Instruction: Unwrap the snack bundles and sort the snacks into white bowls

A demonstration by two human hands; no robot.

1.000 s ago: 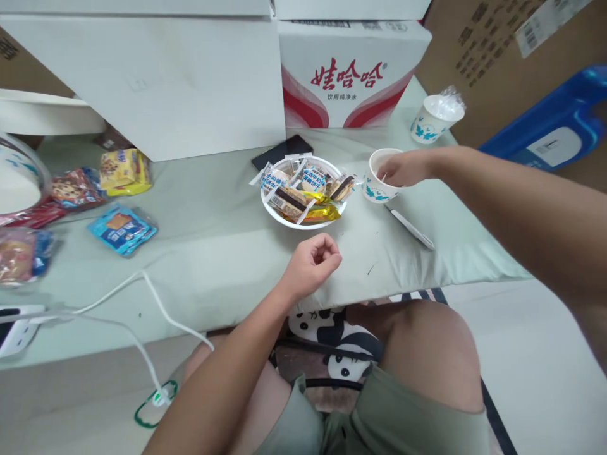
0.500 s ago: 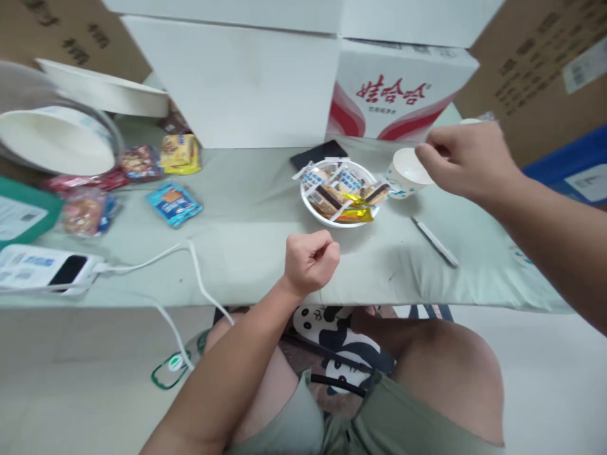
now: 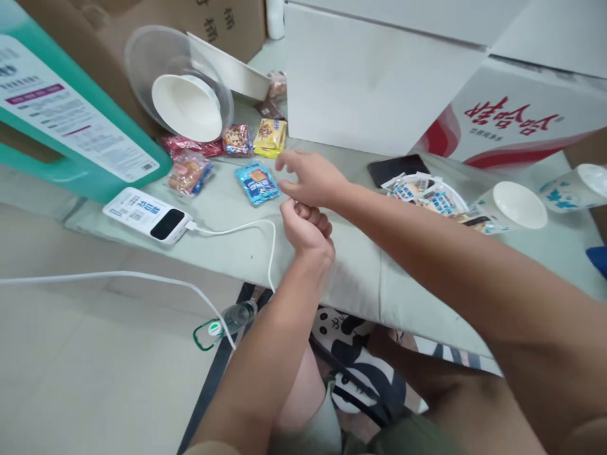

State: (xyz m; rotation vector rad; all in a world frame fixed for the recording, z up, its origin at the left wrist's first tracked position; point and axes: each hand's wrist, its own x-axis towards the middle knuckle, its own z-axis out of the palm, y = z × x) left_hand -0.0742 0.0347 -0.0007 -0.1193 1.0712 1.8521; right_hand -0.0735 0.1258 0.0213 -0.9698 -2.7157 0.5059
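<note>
My right hand (image 3: 310,179) stretches across to the left, its thumb and fingers apart and nothing between them. Just beyond its fingertips lies a blue snack packet (image 3: 257,183) on the cloth-covered table. A yellow snack packet (image 3: 270,136) is a little farther back, beside a red cookie packet (image 3: 238,139). Below my right hand, and overlapping it in view, my left hand (image 3: 308,229) is curled into a fist; nothing shows sticking out of it. The right forearm partly hides a white bowl (image 3: 456,193) of wrapped snacks.
Two paper cups (image 3: 519,205) stand at the right. Behind the bowl lies a black phone (image 3: 397,169). A white power bank (image 3: 147,215) with a cable (image 3: 237,227) is at the left, near a large green jug (image 3: 85,126). White boxes (image 3: 360,82) line the back.
My right hand has moved from beside the paper cup at the right over to the snack packets at the left, and its fingers have opened. The view has turned left; my left hand stays closed.
</note>
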